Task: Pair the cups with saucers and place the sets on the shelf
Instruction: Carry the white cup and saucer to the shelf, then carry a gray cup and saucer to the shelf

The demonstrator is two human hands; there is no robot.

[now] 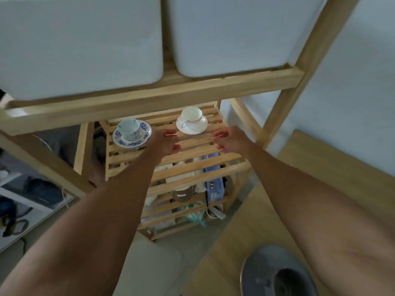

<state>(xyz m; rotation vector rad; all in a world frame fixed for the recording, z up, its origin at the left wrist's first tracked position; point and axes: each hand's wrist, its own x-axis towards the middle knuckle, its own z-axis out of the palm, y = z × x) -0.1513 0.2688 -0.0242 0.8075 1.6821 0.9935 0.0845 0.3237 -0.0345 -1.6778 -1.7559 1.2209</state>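
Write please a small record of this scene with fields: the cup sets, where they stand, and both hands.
set one: white cup upright on blue-patterned saucer
set two: cream cup upright on white saucer
place: slatted wooden shelf, both sets near the back, apart from each other
left hand: open, empty, beside set one
right hand: open, empty, in front of set two

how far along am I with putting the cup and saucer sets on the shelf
Two sets already sit on the slatted shelf: the blue-patterned cup on its saucer, and the white cup on its saucer. Left hand and right hand hold nothing. No other cups are visible.
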